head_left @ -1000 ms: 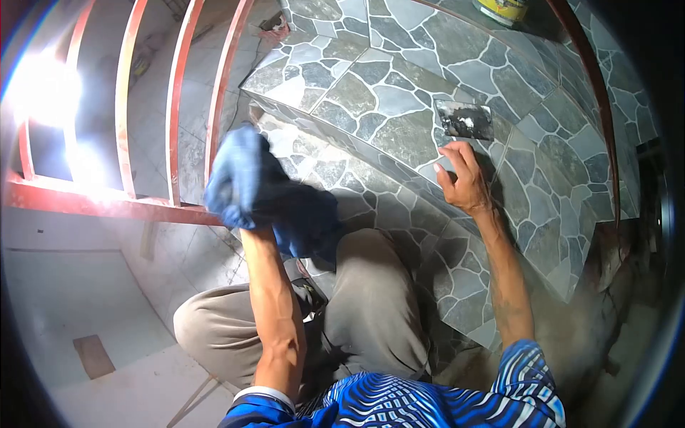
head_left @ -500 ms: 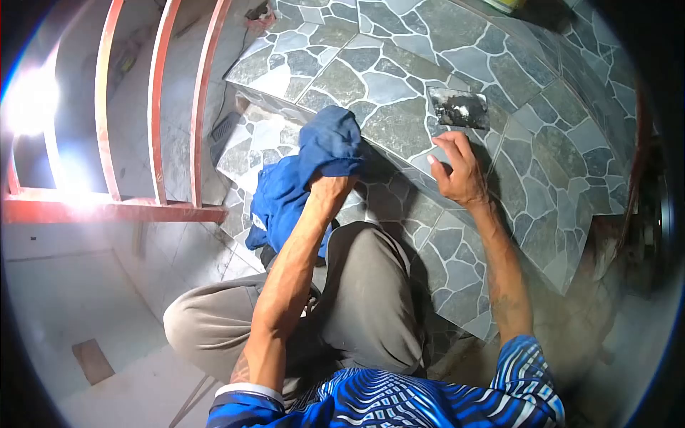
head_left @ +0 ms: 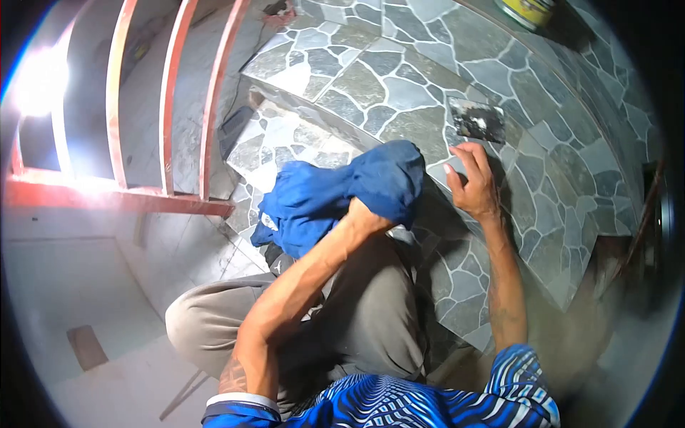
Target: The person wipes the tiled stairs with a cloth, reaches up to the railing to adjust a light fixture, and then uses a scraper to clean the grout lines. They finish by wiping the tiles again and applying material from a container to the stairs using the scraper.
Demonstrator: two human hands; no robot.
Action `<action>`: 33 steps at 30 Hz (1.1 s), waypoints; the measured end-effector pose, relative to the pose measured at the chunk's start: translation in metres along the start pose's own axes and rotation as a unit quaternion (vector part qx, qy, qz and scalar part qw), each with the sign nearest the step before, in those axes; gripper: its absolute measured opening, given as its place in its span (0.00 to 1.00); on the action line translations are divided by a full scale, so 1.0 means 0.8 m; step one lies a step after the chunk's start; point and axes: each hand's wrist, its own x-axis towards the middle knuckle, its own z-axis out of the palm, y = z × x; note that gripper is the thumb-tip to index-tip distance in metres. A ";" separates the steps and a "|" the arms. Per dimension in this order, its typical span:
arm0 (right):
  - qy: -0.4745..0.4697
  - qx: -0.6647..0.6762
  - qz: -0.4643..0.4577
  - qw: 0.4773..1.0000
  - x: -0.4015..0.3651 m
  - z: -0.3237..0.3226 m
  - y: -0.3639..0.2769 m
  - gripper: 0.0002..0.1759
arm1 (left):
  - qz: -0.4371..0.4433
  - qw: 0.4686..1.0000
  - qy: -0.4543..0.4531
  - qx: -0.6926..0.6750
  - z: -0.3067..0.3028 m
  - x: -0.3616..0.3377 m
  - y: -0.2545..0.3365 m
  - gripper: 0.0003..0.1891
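A blue cloth (head_left: 307, 200) is bunched over my left hand (head_left: 374, 214), covering its fingers; only the wrist and the heel of the hand show. The wrapped end of the cloth hangs over the edge of the stone-patterned tiled step (head_left: 414, 128). My right hand (head_left: 472, 182) is above the same step, thumb and fingers apart, with nothing between them. Just beyond its fingertips a flat rectangular plate (head_left: 477, 120), smeared dark and white, lies on the tiles.
Red metal railing bars (head_left: 171, 100) stand at the left beside a bright light (head_left: 39, 78). A yellow-labelled bucket (head_left: 526, 10) is at the top right. A dark slipper-like object (head_left: 235, 127) lies by the lower step. My bent knees are below.
My left hand has moved right with the blue cloth, which is now stretched out more toward the right hand. The view has shifted slightly. My right hand keeps nearly the same pose.
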 end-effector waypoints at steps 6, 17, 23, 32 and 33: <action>-0.026 0.000 0.004 1.000 0.001 -0.001 -0.002 0.18 | -0.148 0.972 -0.096 0.158 0.023 0.019 -0.149 0.08; -0.060 -0.036 0.023 0.997 0.010 -0.004 -0.003 0.17 | -0.416 0.909 -0.005 0.022 0.177 0.026 -0.225 0.12; -0.054 -0.038 0.078 0.995 0.010 0.001 -0.007 0.17 | -0.353 0.892 0.264 0.102 0.121 0.030 -0.134 0.06; -0.063 -0.075 0.096 0.991 0.011 0.005 -0.008 0.18 | -0.383 0.866 0.321 -0.002 0.121 0.025 -0.119 0.12; -0.066 -0.077 0.090 0.991 0.010 0.005 -0.009 0.18 | -0.354 0.843 0.405 0.017 0.123 0.032 -0.111 0.14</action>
